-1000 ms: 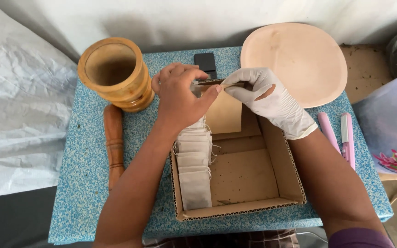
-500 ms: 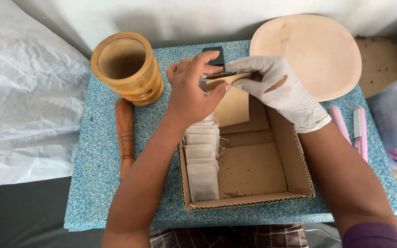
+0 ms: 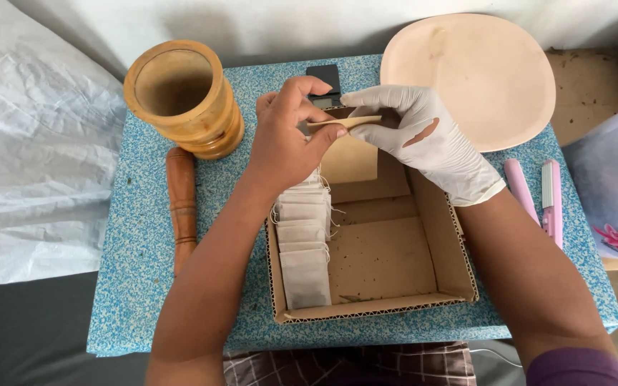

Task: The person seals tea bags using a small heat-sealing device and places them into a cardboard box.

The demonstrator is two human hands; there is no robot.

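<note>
Fingers (image 3: 323, 136) pinching flat wooden spatula (image 3: 345, 123)

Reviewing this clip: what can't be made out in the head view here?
- Small dark device on the table: mostly hidden behind the left hand.
- Thin tan piece held between both hands: its ends are covered by fingers, so its kind is unclear.
- Right hand: the glove hides its grip.
- Row of small bags in the cardboard box: contents not visible.

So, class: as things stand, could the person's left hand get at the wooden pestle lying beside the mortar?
Probably yes. The pestle lies bare on the table, left of the left hand, with nothing across the way. But that hand is pinching a small tan piece with the gloved right hand.
</note>
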